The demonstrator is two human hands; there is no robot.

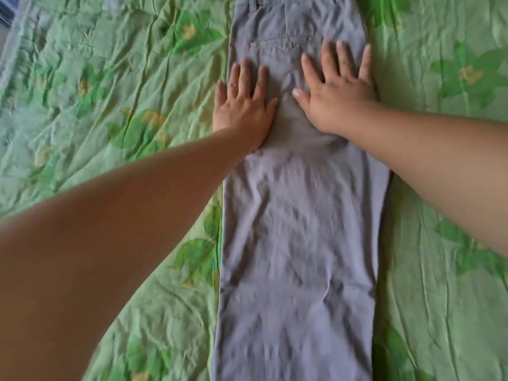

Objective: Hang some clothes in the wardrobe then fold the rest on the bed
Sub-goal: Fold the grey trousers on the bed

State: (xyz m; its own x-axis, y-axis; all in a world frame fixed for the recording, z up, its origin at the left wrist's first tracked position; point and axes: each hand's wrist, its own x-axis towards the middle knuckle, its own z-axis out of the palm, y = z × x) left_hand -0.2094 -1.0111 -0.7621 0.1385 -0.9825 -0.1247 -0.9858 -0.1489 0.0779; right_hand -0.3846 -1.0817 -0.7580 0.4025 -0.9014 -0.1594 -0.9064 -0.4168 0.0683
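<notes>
We see grey trousers [297,229] lying lengthwise near-to-far on the bed [110,105], waistband far; left hand [244,105] and right hand [338,97] press flat, fingers straight.

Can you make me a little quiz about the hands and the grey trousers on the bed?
1. True or false: the left hand grips a hanger.
2. Pick one: the bedsheet under the grey trousers is mostly A) red, B) green, C) black.
3. Fill the gap: the right hand and the left hand both press ___ on the trousers, fingers straight.

Key: 1 false, it holds nothing and lies on the trousers; 2 B; 3 flat.
</notes>
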